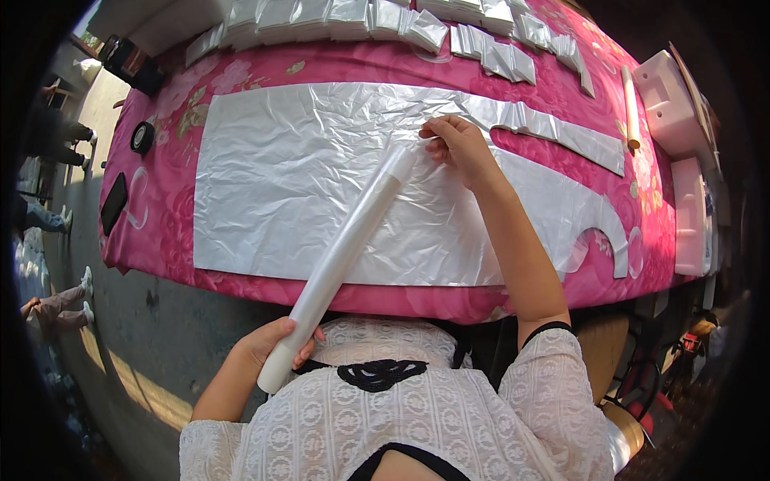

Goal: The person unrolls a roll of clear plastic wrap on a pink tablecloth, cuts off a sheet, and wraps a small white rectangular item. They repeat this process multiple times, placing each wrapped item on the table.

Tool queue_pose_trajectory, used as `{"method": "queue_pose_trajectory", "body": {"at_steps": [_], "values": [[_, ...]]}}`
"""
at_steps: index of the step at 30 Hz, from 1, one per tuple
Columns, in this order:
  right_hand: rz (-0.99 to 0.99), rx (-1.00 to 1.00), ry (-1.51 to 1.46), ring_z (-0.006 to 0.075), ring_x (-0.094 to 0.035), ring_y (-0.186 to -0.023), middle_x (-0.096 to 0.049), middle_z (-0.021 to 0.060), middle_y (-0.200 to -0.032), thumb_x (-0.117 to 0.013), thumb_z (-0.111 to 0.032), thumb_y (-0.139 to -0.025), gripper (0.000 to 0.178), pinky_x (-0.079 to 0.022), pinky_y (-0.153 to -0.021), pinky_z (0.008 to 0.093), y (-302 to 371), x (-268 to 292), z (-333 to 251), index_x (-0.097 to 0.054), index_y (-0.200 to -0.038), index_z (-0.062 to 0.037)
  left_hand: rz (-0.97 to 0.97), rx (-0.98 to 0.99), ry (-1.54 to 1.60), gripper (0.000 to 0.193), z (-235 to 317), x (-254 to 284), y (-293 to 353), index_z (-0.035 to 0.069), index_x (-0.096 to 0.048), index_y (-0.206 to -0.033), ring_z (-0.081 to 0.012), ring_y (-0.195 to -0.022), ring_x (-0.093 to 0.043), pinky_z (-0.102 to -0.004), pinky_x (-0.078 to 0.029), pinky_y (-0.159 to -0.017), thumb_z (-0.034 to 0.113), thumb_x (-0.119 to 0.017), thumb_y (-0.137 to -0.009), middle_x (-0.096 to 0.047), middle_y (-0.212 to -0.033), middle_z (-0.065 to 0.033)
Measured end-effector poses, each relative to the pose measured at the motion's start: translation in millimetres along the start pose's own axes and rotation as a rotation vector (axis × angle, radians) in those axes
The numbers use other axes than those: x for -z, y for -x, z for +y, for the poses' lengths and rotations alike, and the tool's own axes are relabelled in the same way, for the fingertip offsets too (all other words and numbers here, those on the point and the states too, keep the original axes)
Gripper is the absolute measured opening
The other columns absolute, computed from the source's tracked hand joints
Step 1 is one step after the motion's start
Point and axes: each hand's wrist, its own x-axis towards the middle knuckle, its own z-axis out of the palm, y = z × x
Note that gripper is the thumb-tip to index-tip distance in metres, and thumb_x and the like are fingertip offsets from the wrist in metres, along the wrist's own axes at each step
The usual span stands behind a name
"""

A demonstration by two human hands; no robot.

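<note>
My left hand (pixel 273 341) is wrapped round the lower end of a long roll of white plastic film (pixel 337 260). The roll slants up and away from me. Close to its far end, my right hand (pixel 457 144) is closed in a pinch, apart from the roll; whatever is between its fingertips is too thin to make out. Beneath lies a large, wrinkled white plastic sheet (pixel 257 184), spread flat. Curved cutouts and narrow strips shape its right side.
The table wears a pink flowered cloth (pixel 401 301). Stacks of folded white plastic packets (pixel 305 22) line its far side. A black phone (pixel 114 204), a tape roll (pixel 142 137) and a dark jar (pixel 132 68) sit left. At right are a cardboard tube (pixel 630 108) and white foam boxes (pixel 672 108).
</note>
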Motion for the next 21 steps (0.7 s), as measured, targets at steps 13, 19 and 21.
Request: {"method": "queue_pose_trajectory", "body": {"at_steps": [13, 19, 21], "values": [[-0.255, -0.020, 0.338, 0.0054, -0.050, -0.058, -0.056, -0.0008, -0.066, -0.063, -0.016, -0.084, 0.016, -0.042, -0.053, 0.0207, 6.2, 0.1, -9.6, -0.061, -0.080, -0.0011, 0.009, -0.063, -0.163, 0.066, 4.5, 4.8, 1.7, -0.004, -0.054, -0.105, -0.0143, -0.054, -0.057, -0.0239, -0.048, -0.053, 0.048, -0.072, -0.068, -0.060, -0.073, -0.0118], [0.156, 0.151, 0.467, 0.0051, -0.048, -0.055, -0.054, -0.0010, -0.065, -0.061, -0.015, -0.086, 0.014, -0.041, -0.050, 0.0196, -37.4, 107.6, -20.3, -0.060, -0.081, -0.0021, -0.040, 0.148, -0.242, 0.056, -14.4, 54.7, 49.4, -0.001, -0.053, -0.114, -0.0135, -0.082, -0.060, -0.0254, -0.049, -0.073, 0.029, -0.075, -0.072, -0.062, -0.095, -0.0104], [0.149, 0.107, 0.403, 0.0051, -0.048, -0.055, -0.054, -0.0009, -0.066, -0.060, -0.016, -0.086, 0.014, -0.042, -0.050, 0.0197, -40.2, 136.5, -28.5, -0.060, -0.082, -0.0023, 0.027, 0.192, -0.394, 0.051, -10.4, 59.3, 65.4, 0.000, -0.054, -0.114, -0.0129, -0.091, -0.058, -0.0260, -0.047, -0.079, 0.023, -0.075, -0.073, -0.062, -0.100, -0.0085]]}}
